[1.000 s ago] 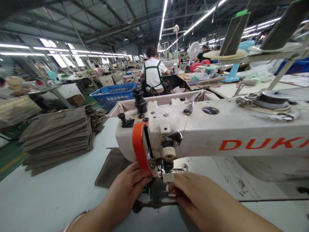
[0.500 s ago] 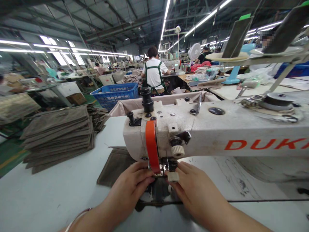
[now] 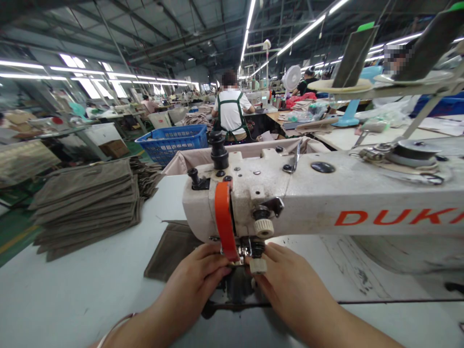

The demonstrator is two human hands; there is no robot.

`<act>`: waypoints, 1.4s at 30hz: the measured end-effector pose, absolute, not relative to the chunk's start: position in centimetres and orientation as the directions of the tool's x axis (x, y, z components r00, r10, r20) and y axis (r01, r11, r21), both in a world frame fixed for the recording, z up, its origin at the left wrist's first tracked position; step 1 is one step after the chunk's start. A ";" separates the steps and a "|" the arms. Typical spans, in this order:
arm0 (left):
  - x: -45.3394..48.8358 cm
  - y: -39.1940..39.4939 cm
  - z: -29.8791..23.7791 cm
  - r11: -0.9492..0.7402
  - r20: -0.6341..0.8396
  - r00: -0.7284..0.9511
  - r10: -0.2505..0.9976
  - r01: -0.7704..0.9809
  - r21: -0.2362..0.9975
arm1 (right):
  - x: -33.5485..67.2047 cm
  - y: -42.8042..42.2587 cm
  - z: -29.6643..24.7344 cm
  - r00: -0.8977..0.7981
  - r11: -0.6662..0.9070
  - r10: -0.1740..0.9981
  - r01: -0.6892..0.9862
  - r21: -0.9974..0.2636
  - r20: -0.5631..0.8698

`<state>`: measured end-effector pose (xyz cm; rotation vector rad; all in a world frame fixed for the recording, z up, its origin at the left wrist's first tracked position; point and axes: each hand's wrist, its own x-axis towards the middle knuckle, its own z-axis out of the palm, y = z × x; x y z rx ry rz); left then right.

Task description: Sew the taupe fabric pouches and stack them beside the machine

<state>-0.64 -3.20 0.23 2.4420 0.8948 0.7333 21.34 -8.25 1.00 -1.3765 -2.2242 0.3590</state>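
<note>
we had our left hand [image 3: 195,278] and right hand [image 3: 290,285] in view, both bare, with rounded fingers [image 3: 279,256] whose nails were too small and blurred for us to make out. our left forearm [image 3: 152,319] and right forearm [image 3: 348,326] were bare as well, smooth and tapering toward the wrists, and they ran out past the lower edge of the view. across our left forearm, close to that edge, curved a thin pale band [image 3: 118,327], either a fine bangle or a cord; it was too slender and too blurred for us to tell which.
</note>
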 end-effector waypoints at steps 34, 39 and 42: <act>-0.6 -4.4 0.4 -0.789 0.387 0.705 0.594 0.416 0.452 | 25.5 -7.6 1.6 -0.158 0.280 0.951 0.802 -0.527 0.265; -0.5 -5.3 0.3 -0.815 0.425 0.697 0.577 0.459 0.353 | 28.9 -7.6 2.2 -0.058 0.078 0.993 0.975 -0.208 0.099; -0.6 -5.3 0.1 -0.810 0.408 0.701 0.586 0.515 0.280 | 28.0 -8.0 2.5 -0.124 0.143 0.987 0.967 -0.212 0.102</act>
